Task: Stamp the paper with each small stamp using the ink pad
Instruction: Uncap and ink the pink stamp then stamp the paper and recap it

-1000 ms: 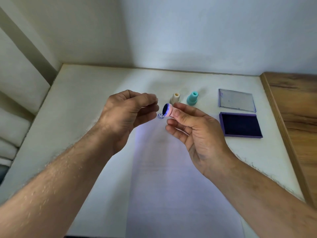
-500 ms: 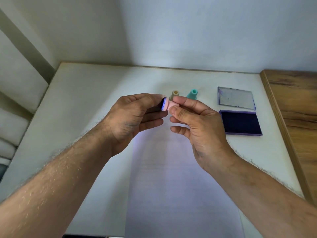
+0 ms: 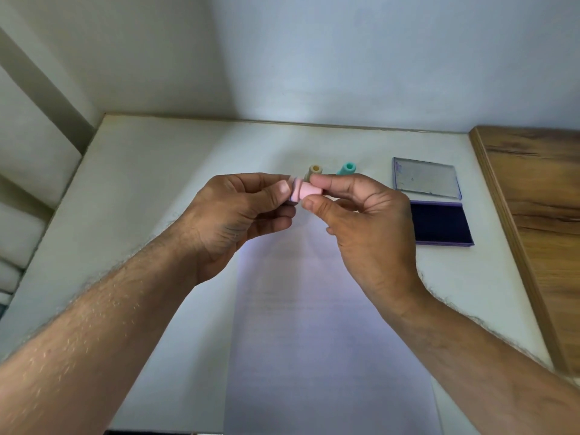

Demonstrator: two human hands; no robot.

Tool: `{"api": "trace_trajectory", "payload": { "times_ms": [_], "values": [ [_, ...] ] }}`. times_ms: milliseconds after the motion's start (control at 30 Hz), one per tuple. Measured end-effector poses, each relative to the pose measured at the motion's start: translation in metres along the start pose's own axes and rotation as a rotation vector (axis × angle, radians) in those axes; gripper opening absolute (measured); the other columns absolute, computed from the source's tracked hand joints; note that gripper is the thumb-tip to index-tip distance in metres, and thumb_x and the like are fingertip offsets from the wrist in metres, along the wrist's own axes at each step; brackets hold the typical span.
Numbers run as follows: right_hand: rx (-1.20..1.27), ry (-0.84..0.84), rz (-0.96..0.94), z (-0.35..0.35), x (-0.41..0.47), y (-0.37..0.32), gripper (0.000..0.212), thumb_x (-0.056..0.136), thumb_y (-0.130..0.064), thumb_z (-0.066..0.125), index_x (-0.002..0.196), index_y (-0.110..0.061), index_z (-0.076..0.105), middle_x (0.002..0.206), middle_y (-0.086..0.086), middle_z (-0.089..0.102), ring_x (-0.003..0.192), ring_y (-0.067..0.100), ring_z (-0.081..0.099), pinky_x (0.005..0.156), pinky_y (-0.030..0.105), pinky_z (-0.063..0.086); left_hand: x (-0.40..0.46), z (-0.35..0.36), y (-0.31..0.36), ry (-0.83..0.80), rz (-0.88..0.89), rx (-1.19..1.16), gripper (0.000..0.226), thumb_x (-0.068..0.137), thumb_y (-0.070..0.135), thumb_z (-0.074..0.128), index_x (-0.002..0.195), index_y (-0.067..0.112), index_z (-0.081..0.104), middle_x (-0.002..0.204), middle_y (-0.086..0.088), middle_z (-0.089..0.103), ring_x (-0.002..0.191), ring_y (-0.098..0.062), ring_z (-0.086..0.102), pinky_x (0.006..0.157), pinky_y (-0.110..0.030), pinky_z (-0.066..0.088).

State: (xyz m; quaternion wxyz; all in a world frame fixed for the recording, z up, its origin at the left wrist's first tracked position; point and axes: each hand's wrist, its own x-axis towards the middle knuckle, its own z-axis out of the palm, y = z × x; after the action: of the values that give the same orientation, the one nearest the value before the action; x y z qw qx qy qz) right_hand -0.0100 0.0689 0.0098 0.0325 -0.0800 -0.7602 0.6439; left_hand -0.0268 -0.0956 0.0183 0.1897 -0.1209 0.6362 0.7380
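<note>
A small pink stamp (image 3: pixel 306 193) lies sideways in the air between both hands, above the top end of the white paper (image 3: pixel 314 324). My right hand (image 3: pixel 361 221) pinches its handle end with thumb and forefinger. My left hand (image 3: pixel 241 211) grips its wide base end, hiding the inked face. Behind the hands a beige stamp (image 3: pixel 314 171) and a teal stamp (image 3: pixel 347 168) stand upright on the table, partly hidden. The open ink pad (image 3: pixel 441 224) with dark blue ink lies to the right, its clear lid (image 3: pixel 425 177) just behind it.
The white table (image 3: pixel 150 183) runs to a wall at the back and a drop on the left. A wooden surface (image 3: pixel 539 215) borders it on the right.
My left hand moved in and took hold of the stamp's base end. Both hands rose slightly. The blue stamped mark on the paper is now hidden behind my hands.
</note>
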Motion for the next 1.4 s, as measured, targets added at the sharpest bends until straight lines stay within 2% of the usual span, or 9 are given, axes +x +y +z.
{"api": "trace_trajectory", "payload": {
  "times_ms": [233,500,733,867,1000,1133,1233,1300,1400],
  "values": [
    [0.029,-0.034,-0.032,-0.004,0.002,-0.002,0.020,0.075,-0.016,0.082,0.094,-0.022,0.077,0.088,-0.010,0.078,0.077,0.003,0.072,0.065,0.023,0.056,0.001,-0.004,0.000,-0.026,0.045,0.003,0.031,0.072,0.016,0.070,0.101,0.008,0.075,0.107,-0.020,0.073,0.106,-0.035,0.068,0.079,-0.026,0.057],
    [0.103,-0.090,0.051,-0.004,0.004,0.000,0.021,0.077,-0.014,0.080,0.097,-0.018,0.077,0.075,0.002,0.076,0.058,0.020,0.068,0.055,0.028,0.055,0.001,-0.006,-0.001,-0.005,0.105,0.074,0.025,0.067,0.016,0.074,0.092,0.014,0.079,0.098,-0.017,0.075,0.100,-0.034,0.070,0.081,-0.029,0.059],
    [0.473,-0.171,0.527,-0.002,0.003,-0.008,0.017,0.080,-0.020,0.075,0.087,-0.004,0.075,0.087,0.015,0.077,0.054,0.015,0.064,0.054,0.024,0.057,0.000,-0.004,0.006,0.020,0.280,0.260,0.029,0.077,-0.004,0.073,0.093,0.021,0.078,0.086,0.000,0.078,0.079,-0.014,0.072,0.077,-0.022,0.056],
    [0.644,-0.200,0.630,-0.001,0.002,-0.012,0.020,0.083,-0.019,0.073,0.091,-0.001,0.073,0.088,0.015,0.073,0.056,0.012,0.065,0.055,0.020,0.057,-0.001,-0.007,0.012,0.013,0.301,0.253,0.034,0.076,-0.004,0.074,0.091,0.025,0.079,0.089,-0.004,0.078,0.083,-0.030,0.067,0.086,-0.044,0.054],
    [0.690,-0.190,0.639,0.002,0.002,-0.014,0.020,0.084,-0.017,0.073,0.093,0.000,0.073,0.089,0.014,0.072,0.060,0.012,0.066,0.056,0.020,0.057,0.000,-0.009,0.009,0.017,0.263,0.162,0.031,0.074,0.004,0.075,0.093,0.027,0.079,0.096,-0.005,0.078,0.099,-0.049,0.064,0.100,-0.056,0.046],
    [0.735,-0.188,0.666,0.003,0.001,-0.013,0.016,0.086,-0.018,0.071,0.088,-0.003,0.073,0.091,0.014,0.072,0.064,0.011,0.068,0.058,0.019,0.058,0.000,-0.009,0.007,0.006,0.241,0.084,0.027,0.069,0.020,0.073,0.094,0.026,0.080,0.097,-0.003,0.077,0.090,-0.030,0.068,0.094,-0.041,0.054],
    [0.735,-0.173,0.645,0.003,0.004,-0.015,0.016,0.087,-0.017,0.071,0.093,-0.002,0.073,0.090,0.014,0.073,0.062,0.011,0.068,0.058,0.019,0.058,0.003,-0.008,0.006,0.034,0.266,0.049,0.022,0.081,0.020,0.068,0.101,0.021,0.076,0.103,-0.003,0.076,0.096,-0.020,0.072,0.087,-0.032,0.056],
    [0.650,-0.118,0.541,0.002,0.007,-0.014,0.018,0.086,-0.014,0.072,0.098,-0.001,0.072,0.088,0.014,0.073,0.058,0.014,0.065,0.057,0.021,0.057,0.006,-0.008,0.005,0.119,0.291,0.036,0.017,0.091,0.013,0.063,0.105,0.016,0.072,0.103,-0.005,0.076,0.098,-0.018,0.073,0.085,-0.030,0.057],
    [0.253,0.003,0.221,0.002,0.012,-0.011,0.018,0.081,-0.015,0.078,0.098,-0.009,0.076,0.084,0.007,0.075,0.054,0.016,0.063,0.057,0.028,0.058,0.008,-0.010,0.002,0.256,0.299,0.106,0.019,0.093,0.008,0.061,0.107,0.015,0.072,0.101,-0.003,0.075,0.095,-0.016,0.073,0.085,-0.029,0.058]
  ]
}}
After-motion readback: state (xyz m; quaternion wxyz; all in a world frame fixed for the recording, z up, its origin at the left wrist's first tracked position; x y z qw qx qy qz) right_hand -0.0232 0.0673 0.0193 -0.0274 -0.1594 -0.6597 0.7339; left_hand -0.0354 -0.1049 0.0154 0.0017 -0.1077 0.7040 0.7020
